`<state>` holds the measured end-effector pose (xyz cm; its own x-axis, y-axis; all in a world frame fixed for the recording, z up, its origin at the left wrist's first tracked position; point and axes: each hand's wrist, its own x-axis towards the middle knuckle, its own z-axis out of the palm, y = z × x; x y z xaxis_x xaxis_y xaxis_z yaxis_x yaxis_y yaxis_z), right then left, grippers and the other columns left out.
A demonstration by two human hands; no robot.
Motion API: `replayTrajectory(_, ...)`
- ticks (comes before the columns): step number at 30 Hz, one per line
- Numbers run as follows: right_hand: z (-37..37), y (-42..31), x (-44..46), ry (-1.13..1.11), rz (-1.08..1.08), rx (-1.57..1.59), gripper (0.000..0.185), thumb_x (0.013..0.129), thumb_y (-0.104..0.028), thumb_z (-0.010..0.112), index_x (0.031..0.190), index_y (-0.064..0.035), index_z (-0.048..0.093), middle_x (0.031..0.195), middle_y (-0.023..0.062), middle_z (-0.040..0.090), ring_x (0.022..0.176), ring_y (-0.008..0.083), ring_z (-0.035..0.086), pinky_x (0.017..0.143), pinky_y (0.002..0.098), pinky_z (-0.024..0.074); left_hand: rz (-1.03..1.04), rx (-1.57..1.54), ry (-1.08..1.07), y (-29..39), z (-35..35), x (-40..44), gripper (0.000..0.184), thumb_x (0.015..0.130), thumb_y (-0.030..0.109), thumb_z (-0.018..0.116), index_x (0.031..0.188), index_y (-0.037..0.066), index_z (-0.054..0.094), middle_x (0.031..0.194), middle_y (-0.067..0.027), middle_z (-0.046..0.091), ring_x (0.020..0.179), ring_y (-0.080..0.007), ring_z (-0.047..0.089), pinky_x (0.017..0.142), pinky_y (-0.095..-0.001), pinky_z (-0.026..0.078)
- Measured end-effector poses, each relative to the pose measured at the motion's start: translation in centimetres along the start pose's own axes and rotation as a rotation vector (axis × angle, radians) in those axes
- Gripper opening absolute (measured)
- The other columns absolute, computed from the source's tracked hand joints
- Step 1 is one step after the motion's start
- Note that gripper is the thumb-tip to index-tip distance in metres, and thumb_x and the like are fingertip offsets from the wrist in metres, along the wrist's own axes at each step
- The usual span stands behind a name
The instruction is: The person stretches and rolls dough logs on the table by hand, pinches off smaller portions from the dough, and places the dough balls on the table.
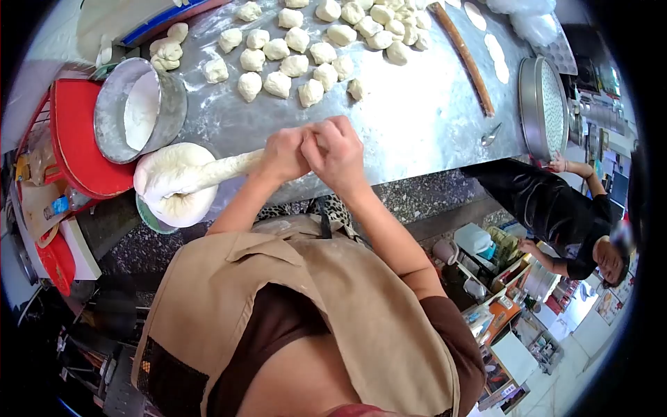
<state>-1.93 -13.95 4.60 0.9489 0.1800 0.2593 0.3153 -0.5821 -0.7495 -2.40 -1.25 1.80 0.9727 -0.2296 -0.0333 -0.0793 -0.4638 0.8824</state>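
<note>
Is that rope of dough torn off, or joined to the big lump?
Joined: the rope of dough runs from the big lump to the left hand, with no visible gap.

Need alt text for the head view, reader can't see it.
Left hand grips a dough rope running to a large dough mass; the right hand is curled against the left. Dough lumps and a wooden rod lie beyond on a metal table.

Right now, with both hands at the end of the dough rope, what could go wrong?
The dough rope may tear if the left hand and right hand pull hard, since it narrows from the dough mass. Crowded dough pieces might stick together. The metal utensil near the table edge could be knocked off.
</note>
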Motion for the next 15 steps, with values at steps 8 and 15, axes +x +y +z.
replayTrajectory(8,3.0,10.7,1.4,0.114,0.118,-0.473,0.033,0.068,-0.017,0.067,0.098,-0.0051,0.06,0.105,0.0174,0.056,0.087,0.0359,0.059,0.076,0.0423,0.0491,-0.031,-0.206,-0.017,1.2,-0.1,-1.1,0.017,0.076,0.017,0.067,0.078,0.005,0.055,0.086,-0.0099,0.063,0.074,-0.0188,0.06,0.066,-0.0313,0.047)
replayTrajectory(15,2.4,3.0,-1.1,-0.442,0.327,0.469,0.041,0.069,-0.015,0.072,0.107,-0.0053,0.06,0.106,0.0159,0.062,0.094,0.0237,0.061,0.081,0.0364,0.049,0.127,-0.391,0.025,-1.2,-1.4,0.0,0.029,0.075,0.023,0.072,0.093,0.005,0.057,0.127,-0.0134,0.049,0.113,-0.0288,0.051,0.091,-0.0367,0.043)
